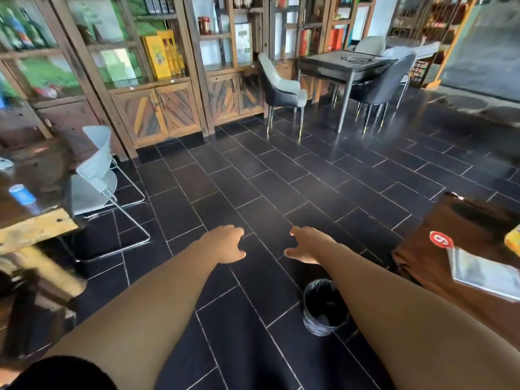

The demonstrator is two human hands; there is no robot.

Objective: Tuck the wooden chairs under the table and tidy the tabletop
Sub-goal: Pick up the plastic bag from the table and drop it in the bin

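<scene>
Two bare arms are held out over the dark tiled floor (pixel 253 178). The left hand (pixel 228 244) and the right hand (pixel 306 246) are kept near each other, palms down, and nothing is held in them. The fingers (pixel 235 231) of the left hand are loosely bent and a little spread. Those of the right hand are loosely bent too, with the thumb stuck out to the side. A wooden worktop (pixel 36 229) is seen at the left edge, and a blurry blue cup (pixel 22 194) is set on it. A white chair (pixel 94 175) with a thin metal frame is parked just beside it. A brown worktop (pixel 422 235) is seen at the right edge. A round red number sign (pixel 441 240), a clear plastic card (pixel 482 274) and a yellow thing (pixel 513 239) are laid on it. A small black bin (pixel 323 308) is stood on the floor near the brown worktop, partly hidden by the right arm. Far back, a dark table (pixel 346 66) with grey chairs (pixel 278 88) is set by tall wooden cabinets (pixel 157 111).
</scene>
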